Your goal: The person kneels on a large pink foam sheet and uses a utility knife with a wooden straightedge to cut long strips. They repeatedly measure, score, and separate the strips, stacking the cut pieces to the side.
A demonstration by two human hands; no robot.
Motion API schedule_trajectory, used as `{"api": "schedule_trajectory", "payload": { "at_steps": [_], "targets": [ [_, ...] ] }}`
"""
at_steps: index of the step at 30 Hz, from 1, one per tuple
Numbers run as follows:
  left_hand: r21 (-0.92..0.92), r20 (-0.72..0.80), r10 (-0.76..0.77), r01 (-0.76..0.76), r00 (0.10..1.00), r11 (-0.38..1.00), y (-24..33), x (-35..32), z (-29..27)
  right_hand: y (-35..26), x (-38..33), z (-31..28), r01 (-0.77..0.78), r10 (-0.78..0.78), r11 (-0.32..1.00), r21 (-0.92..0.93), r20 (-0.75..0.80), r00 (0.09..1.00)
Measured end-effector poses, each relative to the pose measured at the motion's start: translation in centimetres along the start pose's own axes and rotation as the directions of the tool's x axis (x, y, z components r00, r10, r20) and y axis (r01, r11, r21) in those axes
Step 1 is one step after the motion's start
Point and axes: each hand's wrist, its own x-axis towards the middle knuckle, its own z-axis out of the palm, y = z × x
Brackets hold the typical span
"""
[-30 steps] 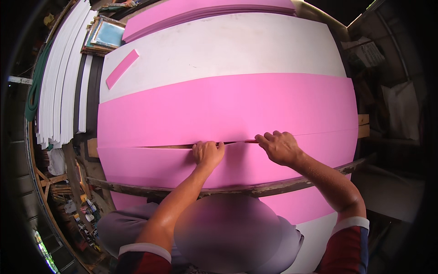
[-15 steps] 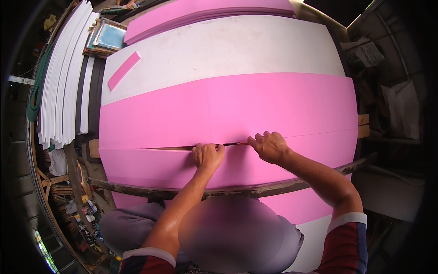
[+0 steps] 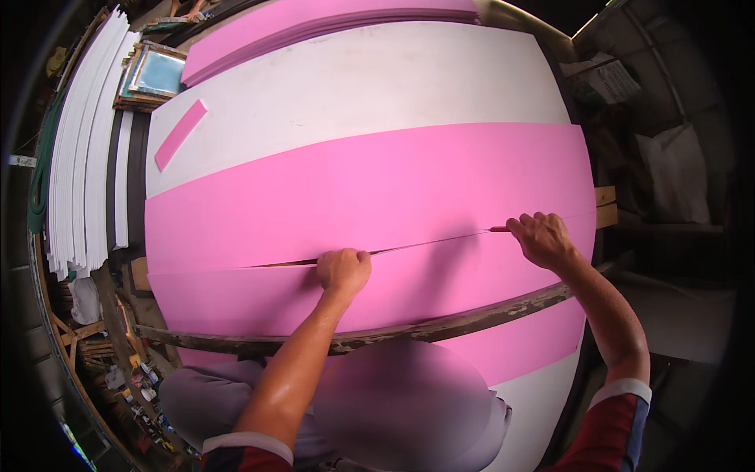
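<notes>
A wide pink foam sheet (image 3: 362, 181) lies across the white surface (image 3: 354, 79). A long slit (image 3: 291, 263) runs through it, gaping at the left and narrowing to a fine line toward the right. At the open stretch, my left hand (image 3: 344, 270) is closed with its fingers curled over the near edge of the slit. Farther right, my right hand (image 3: 543, 238) grips a red-handled cutter knife (image 3: 499, 229), its tip at the slit line. The knife's handle is mostly hidden inside my fist.
A worn wooden bar (image 3: 377, 340) crosses the sheet in front of me. At the far left lies a narrow pink strip (image 3: 181, 135), beside stacked frames (image 3: 157, 72) and white sheets (image 3: 86, 149). More pink sheets (image 3: 330, 27) are piled at the back.
My right hand has moved right along the sheet with the knife, and the slit now reaches farther right. My left hand keeps its hold on the near edge. The whole view has shifted slightly.
</notes>
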Motion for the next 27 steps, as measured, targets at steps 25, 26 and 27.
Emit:
{"api": "schedule_trajectory", "payload": {
  "at_steps": [25,26,27],
  "targets": [
    [-0.068,-0.177,0.101,-0.114,0.979,0.991,4.1,-2.5,1.5,-11.2,5.7,1.4,0.169,-0.169,0.974,0.15,-0.015,0.986],
    [-0.067,-0.184,0.102,-0.116,0.978,0.991,4.1,-2.5,1.6,-11.1,5.7,1.4,0.169,-0.167,0.974,0.15,-0.025,0.986],
    [-0.069,-0.171,0.099,-0.112,0.98,0.991,4.1,-2.5,1.7,-10.8,5.5,1.4,0.166,-0.165,0.976,0.142,-0.019,0.986]
  ]
}}
